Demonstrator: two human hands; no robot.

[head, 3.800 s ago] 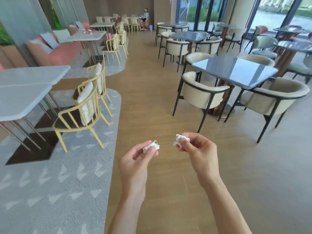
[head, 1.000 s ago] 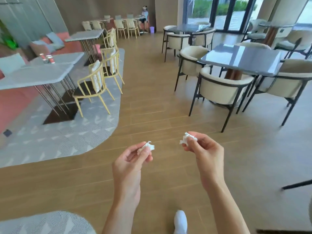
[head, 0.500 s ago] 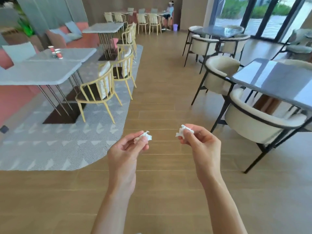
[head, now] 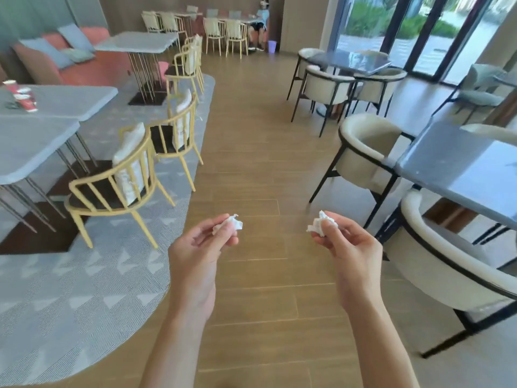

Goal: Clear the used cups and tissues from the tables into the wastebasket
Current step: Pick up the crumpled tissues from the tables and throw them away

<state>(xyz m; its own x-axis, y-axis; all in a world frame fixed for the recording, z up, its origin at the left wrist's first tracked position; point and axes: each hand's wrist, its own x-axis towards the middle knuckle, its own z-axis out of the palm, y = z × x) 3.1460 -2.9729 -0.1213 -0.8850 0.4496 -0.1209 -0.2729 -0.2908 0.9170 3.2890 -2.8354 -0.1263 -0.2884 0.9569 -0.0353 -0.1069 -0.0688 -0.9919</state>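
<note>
Got a crumpled tissue wad [head: 231, 224] pinched in my left hand [head: 199, 253] and another wad [head: 319, 226] pinched in my right hand [head: 348, 252], both out front over the wood floor [head: 251, 169]. They're just balls, no real long axis. Red cups [head: 23, 98] sit on the grey table [head: 70, 99] far left. Purple wastebasket [head: 272, 46] is way down the aisle, which runs open between the yellow chairs [head: 117, 189] and cream chairs [head: 363, 152].

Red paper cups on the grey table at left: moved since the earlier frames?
Cannot tell. The red paper cups sit on the same grey table among the yellow chairs; their shift in frame fits the head camera's own movement.
</note>
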